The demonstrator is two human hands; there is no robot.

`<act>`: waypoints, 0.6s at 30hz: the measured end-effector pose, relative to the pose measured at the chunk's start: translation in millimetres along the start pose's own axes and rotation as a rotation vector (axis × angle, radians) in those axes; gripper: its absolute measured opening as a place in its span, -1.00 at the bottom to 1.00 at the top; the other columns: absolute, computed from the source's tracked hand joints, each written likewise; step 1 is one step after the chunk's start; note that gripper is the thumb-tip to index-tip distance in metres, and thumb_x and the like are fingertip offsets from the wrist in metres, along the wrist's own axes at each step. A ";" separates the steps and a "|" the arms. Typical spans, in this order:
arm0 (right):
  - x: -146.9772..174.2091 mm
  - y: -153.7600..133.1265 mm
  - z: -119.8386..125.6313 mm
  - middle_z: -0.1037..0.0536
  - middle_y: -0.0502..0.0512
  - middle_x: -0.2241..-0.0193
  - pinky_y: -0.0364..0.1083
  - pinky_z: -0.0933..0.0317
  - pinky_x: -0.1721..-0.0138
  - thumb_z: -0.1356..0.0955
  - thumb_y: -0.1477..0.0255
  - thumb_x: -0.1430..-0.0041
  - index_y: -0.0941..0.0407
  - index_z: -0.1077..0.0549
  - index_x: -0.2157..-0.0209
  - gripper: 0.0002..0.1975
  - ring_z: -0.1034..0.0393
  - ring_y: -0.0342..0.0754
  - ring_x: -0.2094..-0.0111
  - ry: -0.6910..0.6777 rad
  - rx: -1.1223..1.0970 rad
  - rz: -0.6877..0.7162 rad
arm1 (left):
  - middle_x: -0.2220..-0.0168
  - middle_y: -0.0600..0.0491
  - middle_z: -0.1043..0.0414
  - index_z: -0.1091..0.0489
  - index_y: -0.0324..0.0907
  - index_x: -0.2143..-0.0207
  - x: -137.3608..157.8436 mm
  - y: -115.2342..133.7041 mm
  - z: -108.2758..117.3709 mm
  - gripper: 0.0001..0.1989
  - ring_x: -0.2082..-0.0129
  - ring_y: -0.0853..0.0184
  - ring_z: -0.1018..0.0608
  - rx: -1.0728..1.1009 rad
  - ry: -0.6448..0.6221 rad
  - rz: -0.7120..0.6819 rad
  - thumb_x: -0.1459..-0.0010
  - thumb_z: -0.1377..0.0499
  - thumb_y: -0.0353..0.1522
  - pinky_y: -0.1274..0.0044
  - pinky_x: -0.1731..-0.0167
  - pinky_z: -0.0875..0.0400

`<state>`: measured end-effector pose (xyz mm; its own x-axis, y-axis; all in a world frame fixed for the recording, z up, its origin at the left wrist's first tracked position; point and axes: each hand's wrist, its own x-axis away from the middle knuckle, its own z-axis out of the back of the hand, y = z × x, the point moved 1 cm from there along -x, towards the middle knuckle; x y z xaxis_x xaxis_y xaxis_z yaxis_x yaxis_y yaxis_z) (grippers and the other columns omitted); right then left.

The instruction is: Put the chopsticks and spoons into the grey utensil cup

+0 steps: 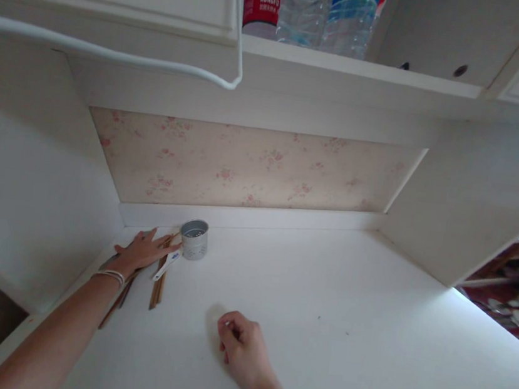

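At the left of the white counter my left hand (pixel 139 252) is open, fingers spread and palm down over some chopsticks. A bundle of brown chopsticks (pixel 157 289) sticks out below its fingertips, and darker chopsticks (pixel 116 304) show under the wrist. A white spoon with a blue mark (pixel 166 265) lies across the bundle, close to the fingertips. Just right of them stands a grey perforated utensil holder (pixel 194 241), upright, its inside partly visible. My right hand (pixel 241 344) is closed with curled fingers low over the counter; what it holds, if anything, is hidden.
The white counter (pixel 325 278) has a few dark specks on it. Side panels (pixel 467 195) and a floral back wall (pixel 244 167) enclose it. Overhead, a shelf holds plastic bottles (pixel 305 11), and a white cable (pixel 129 60) hangs below the cabinet door.
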<state>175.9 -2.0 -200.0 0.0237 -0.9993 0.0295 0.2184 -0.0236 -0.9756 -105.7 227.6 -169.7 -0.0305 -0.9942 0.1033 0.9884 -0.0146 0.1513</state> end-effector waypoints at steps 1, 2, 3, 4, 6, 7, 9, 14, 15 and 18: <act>-1.4 0.2 0.2 -0.42 -0.03 0.63 -0.20 0.01 0.61 -0.25 0.31 -0.20 0.09 -0.48 0.36 -0.78 -0.22 -0.18 0.66 0.009 0.003 0.001 | -0.37 -0.06 0.21 -0.06 0.15 -0.26 -1.3 -0.5 -2.3 -0.16 -0.29 -0.32 0.18 0.009 -0.005 -0.001 0.05 0.04 0.23 -0.27 -0.02 0.38; -2.7 0.2 0.3 -0.43 -0.03 0.63 -0.20 0.01 0.60 -0.25 0.32 -0.20 0.09 -0.48 0.36 -0.79 -0.22 -0.18 0.66 0.016 0.010 0.008 | -0.37 -0.06 0.21 -0.05 0.14 -0.26 -1.7 0.2 -4.2 -0.15 -0.29 -0.32 0.18 0.022 -0.006 0.007 0.06 0.03 0.23 -0.26 -0.03 0.35; -3.9 0.2 0.4 -0.43 -0.03 0.63 -0.20 0.01 0.59 -0.25 0.34 -0.20 0.08 -0.48 0.36 -0.80 -0.22 -0.18 0.66 0.020 0.021 0.015 | -0.37 -0.05 0.21 -0.05 0.14 -0.26 -1.3 2.0 -5.9 -0.15 -0.29 -0.33 0.18 0.036 -0.005 0.021 0.06 0.03 0.23 -0.27 -0.03 0.31; -4.8 0.2 0.5 -0.43 -0.03 0.63 -0.20 0.01 0.59 -0.25 0.35 -0.19 0.08 -0.48 0.37 -0.80 -0.22 -0.19 0.66 0.021 0.030 0.020 | -0.37 -0.05 0.21 -0.05 0.15 -0.26 -0.3 4.7 -7.4 -0.16 -0.29 -0.33 0.19 0.048 -0.004 0.036 0.05 0.04 0.22 -0.28 -0.02 0.27; -5.7 0.2 0.6 -0.42 -0.03 0.64 -0.19 0.01 0.58 -0.25 0.35 -0.20 0.08 -0.48 0.36 -0.80 -0.21 -0.18 0.66 0.015 0.041 0.020 | -0.37 -0.06 0.20 -0.04 0.15 -0.27 3.7 11.7 -10.3 -0.19 -0.29 -0.32 0.18 0.060 0.005 0.049 0.01 0.07 0.21 -0.29 0.00 0.22; -5.8 0.2 0.7 -0.42 -0.03 0.64 -0.19 0.00 0.58 -0.25 0.35 -0.20 0.09 -0.48 0.35 -0.80 -0.21 -0.18 0.66 0.013 0.041 0.020 | -0.37 -0.07 0.18 -0.03 0.14 -0.27 6.6 15.4 -11.8 -0.20 -0.30 -0.31 0.17 0.061 0.010 0.045 -0.02 0.10 0.20 -0.29 0.00 0.22; -5.4 0.2 0.8 -0.42 -0.03 0.64 -0.19 -0.01 0.57 -0.25 0.34 -0.20 0.09 -0.48 0.34 -0.79 -0.22 -0.18 0.65 0.005 0.037 0.022 | -0.36 -0.09 0.17 0.01 0.11 -0.29 14.8 21.8 -15.2 -0.23 -0.30 -0.28 0.17 0.057 0.021 0.041 -0.08 0.16 0.18 -0.29 0.00 0.22; -3.8 0.5 1.2 -0.39 -0.05 0.64 -0.20 -0.02 0.56 -0.24 0.34 -0.21 0.09 -0.47 0.37 -0.78 -0.20 -0.19 0.65 -0.005 0.027 0.049 | -0.36 -0.05 0.17 0.04 0.12 -0.30 51.5 32.1 -22.7 -0.25 -0.31 -0.25 0.19 0.031 0.026 0.045 -0.10 0.20 0.16 -0.31 0.03 0.24; -3.5 0.5 1.2 -0.39 -0.05 0.64 -0.21 -0.02 0.56 -0.24 0.34 -0.21 0.10 -0.47 0.38 -0.79 -0.19 -0.19 0.65 -0.004 0.029 0.058 | -0.36 -0.05 0.15 0.04 0.12 -0.29 61.0 33.7 -23.8 -0.24 -0.31 -0.25 0.18 0.026 0.031 0.037 -0.10 0.19 0.17 -0.31 0.03 0.23; -3.0 0.4 1.2 -0.39 -0.07 0.65 -0.22 -0.03 0.55 -0.24 0.34 -0.21 0.10 -0.47 0.38 -0.78 -0.19 -0.20 0.64 -0.009 0.048 0.092 | -0.35 -0.03 0.10 0.02 0.19 -0.28 92.0 37.5 -27.4 -0.27 -0.32 -0.20 0.15 0.007 0.046 0.008 -0.09 0.19 0.18 -0.30 0.02 0.21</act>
<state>177.1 1.0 -200.2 0.0543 -0.9969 -0.0576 0.2611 0.0698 -0.9628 -67.3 132.7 -181.5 -0.0156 -0.9981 0.0589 0.9875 -0.0061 0.1572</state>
